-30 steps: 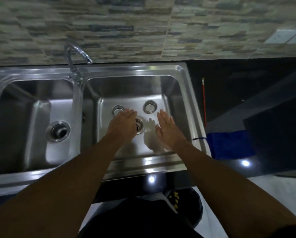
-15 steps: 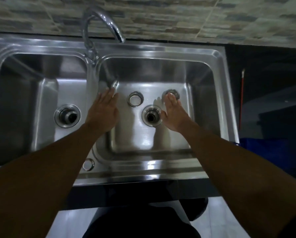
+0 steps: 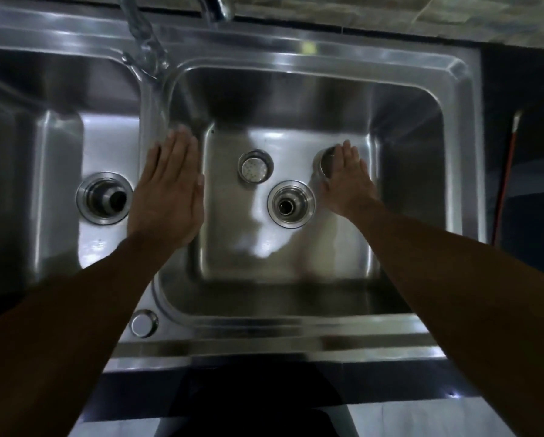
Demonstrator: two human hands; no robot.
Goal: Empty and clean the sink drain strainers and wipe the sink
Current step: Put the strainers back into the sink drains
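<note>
- Now that the left hand (image 3: 166, 190) has left the open round steel drain hole (image 3: 291, 204) it covered a second ago, it lies flat over the ridge between the two basins of the stainless steel double sink (image 3: 295, 329). Grip slack, fingers straight, nothing held. Contact with the ridge: cannot tell.
- The right hand (image 3: 347, 184) has moved right. Its fingertips now lie over the round steel cup strainer (image 3: 324, 160). Fingers straight and together, not curled round it, so no grip yet.
- Judgement: with the drain hole uncovered and both strainers out of their seats, the cup strainer looks next to be lifted.
- Round perforated steel strainer (image 3: 254, 167): on the right basin floor, just behind and left of the drain hole, apart from both hands. Pale specks inside; residue or glare, cannot tell.
- Cup strainer: same floor, just right of the drain hole, half hidden under the fingers.
- Left basin drain (image 3: 104, 197): dark, looks unseated.
- Basin floor glossy; wiping not yet begun.
</note>
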